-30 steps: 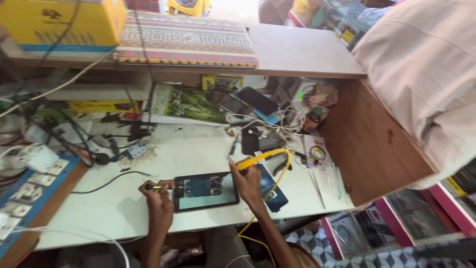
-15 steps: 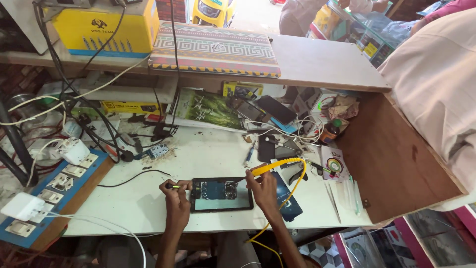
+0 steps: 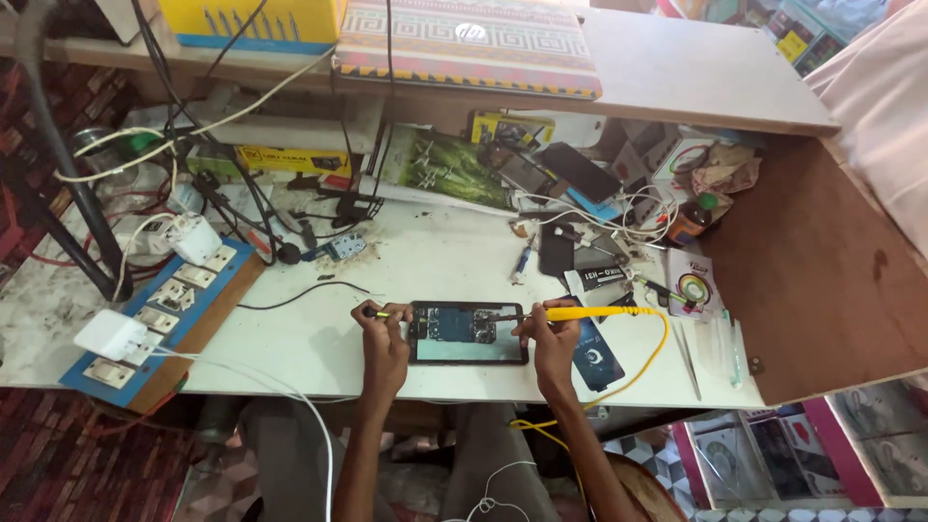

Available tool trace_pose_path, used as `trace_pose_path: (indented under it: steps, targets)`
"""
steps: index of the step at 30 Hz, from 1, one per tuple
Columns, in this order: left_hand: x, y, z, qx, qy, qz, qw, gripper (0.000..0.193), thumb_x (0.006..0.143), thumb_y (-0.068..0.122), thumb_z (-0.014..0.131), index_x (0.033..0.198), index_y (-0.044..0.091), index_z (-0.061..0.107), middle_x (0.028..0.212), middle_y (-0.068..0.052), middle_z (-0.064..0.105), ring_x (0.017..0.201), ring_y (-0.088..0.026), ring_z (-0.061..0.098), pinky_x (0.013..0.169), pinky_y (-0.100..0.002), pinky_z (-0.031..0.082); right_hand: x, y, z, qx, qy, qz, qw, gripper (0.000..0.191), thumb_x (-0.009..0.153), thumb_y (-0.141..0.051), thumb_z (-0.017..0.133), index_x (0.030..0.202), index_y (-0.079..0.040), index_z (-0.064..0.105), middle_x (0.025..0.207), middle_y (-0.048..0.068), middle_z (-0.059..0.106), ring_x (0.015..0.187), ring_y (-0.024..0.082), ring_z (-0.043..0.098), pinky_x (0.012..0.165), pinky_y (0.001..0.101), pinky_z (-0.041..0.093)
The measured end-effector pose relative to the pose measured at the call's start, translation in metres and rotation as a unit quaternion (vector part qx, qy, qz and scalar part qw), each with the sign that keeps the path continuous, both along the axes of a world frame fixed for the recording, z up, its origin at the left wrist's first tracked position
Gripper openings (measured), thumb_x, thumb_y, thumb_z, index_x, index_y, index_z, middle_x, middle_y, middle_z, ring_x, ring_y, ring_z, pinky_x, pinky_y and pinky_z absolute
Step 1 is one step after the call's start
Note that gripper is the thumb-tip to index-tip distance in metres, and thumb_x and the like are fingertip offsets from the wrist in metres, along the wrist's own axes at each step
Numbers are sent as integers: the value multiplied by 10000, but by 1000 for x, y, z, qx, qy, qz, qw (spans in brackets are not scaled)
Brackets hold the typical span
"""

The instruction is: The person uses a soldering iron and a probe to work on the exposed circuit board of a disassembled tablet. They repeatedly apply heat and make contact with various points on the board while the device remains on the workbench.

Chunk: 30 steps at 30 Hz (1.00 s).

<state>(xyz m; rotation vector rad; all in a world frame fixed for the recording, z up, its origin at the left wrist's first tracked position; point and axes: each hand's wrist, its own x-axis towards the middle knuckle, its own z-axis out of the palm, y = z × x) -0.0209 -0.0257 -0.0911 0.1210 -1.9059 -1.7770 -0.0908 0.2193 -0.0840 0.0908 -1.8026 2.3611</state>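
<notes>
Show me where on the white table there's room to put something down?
Bare white table lies left of the left hand, between it and the blue switch board, with only a thin black wire across it. Another patch sits above the opened phone. The back right is crowded with phones and cables.

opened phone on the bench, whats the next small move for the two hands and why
Probably lower the yellow soldering iron tip onto the board: the right hand aims it over the opened phone, while the left hand steadies a thin yellow-handled tool at the left edge.
</notes>
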Motion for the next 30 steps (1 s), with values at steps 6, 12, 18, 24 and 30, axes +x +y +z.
trace_pose_path:
  steps: [6, 12, 18, 24, 30]
  targets:
    - [-1, 0, -3, -23, -2, 5, 1000, 271, 1112, 264, 340, 1120, 30, 203, 963, -121, 671, 897, -214, 550, 966, -329, 411, 5, 0, -21, -49, -44, -53, 996, 181, 1004, -66, 594, 1102, -50, 443, 680, 92, 596, 562, 195, 627, 492, 305, 466]
    - [2, 1, -10, -12, -2, 1, 1000, 259, 1113, 243, 353, 1115, 29, 207, 960, -122, 671, 912, -214, 558, 994, -326, 395, 7, 2, -24, -63, -15, -78, 995, 217, 993, -12, 608, 1107, -51, 428, 672, 78, 562, 531, 169, 573, 516, 303, 496]
    - [5, 3, -10, 5, -4, -8, 1000, 241, 1110, 208, 364, 1118, 28, 206, 959, -123, 668, 919, -216, 548, 1015, -330, 380, 14, -2, -19, -6, -42, -99, 994, 204, 990, -27, 595, 1100, -45, 424, 685, 90, 601, 557, 171, 620, 510, 270, 463]
    - [9, 4, -10, 11, -6, -10, 1000, 221, 1100, 189, 363, 1125, 31, 211, 984, -128, 676, 940, -218, 552, 1020, -331, 373, 19, -3, -14, 5, -25, -73, 997, 197, 1004, -37, 602, 1085, -31, 422, 699, 135, 654, 557, 164, 620, 516, 265, 467]
    - [9, 4, -10, 8, -5, -9, 1000, 212, 1107, 191, 351, 1115, 33, 212, 1007, -134, 674, 948, -214, 540, 1014, -331, 372, 19, -4, -15, 25, -34, -76, 996, 181, 1022, -47, 594, 1076, -31, 422, 723, 130, 653, 586, 147, 620, 520, 264, 470]
